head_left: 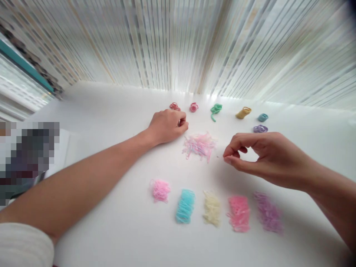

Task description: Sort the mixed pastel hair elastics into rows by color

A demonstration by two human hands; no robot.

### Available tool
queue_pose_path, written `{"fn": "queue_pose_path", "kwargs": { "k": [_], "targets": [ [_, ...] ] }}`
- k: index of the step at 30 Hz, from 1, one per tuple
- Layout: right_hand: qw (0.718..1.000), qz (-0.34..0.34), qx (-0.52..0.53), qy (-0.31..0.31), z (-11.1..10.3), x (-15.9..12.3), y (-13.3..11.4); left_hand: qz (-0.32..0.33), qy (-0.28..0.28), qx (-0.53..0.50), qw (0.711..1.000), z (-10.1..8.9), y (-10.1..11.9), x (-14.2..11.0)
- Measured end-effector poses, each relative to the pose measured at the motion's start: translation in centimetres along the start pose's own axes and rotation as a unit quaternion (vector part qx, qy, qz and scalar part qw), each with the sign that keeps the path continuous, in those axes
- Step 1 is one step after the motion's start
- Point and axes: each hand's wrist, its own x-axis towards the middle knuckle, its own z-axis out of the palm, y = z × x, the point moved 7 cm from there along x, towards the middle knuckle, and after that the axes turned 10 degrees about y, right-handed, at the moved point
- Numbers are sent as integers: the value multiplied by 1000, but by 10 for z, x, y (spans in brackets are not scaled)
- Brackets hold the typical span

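My left hand [167, 126] rests low over the white table, fingers curled in and thumb close to the index finger. It lies just left of a loose heap of pale pink and whitish small elastic bands [199, 145] and in front of a red coil [175, 106]. On the other side of that heap, my right hand [258, 155] hovers with thumb and index fingertips pinched together. Whatever either hand holds, if anything, is hidden or too small to make out. A tiny dark speck [217, 156] shows beside the right fingertips.
Nearer me lie bundles of thin bands: light pink [160, 190], turquoise [185, 206], cream [211, 208], coral pink [239, 213] and purple [268, 213]. Behind sit coils in pink [194, 107], green [216, 109], mustard [243, 112], teal [263, 117] and violet [260, 128]. A striped curtain [172, 44] borders the table.
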Motion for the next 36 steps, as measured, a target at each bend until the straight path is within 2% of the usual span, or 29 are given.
{"fn": "queue_pose_path", "kwargs": {
  "k": [6, 15, 24, 28, 31, 36],
  "targets": [
    [999, -39, 3, -29, 13, -8, -40, -6, 3, 12, 1000, -1, -1, 1],
    [996, -61, -56, -33, 23, -16, -74, 1, 20, 12, 1000, 2, -2, 1],
    [998, -22, -56, -26, 54, -8, -111, 6, 5, -2, 1000, 4, 1, -1],
    [997, -17, -66, -19, 73, -5, -121, 10, 7, -7, 1000, 3, 2, -1],
    [997, -29, -68, -37, 88, -8, -122, 14, 8, -15, 1000, 3, 3, -1],
    [993, -70, -86, -32, 97, -12, -122, 17, 13, -14, 1000, 4, 3, -1]
  ]
}}
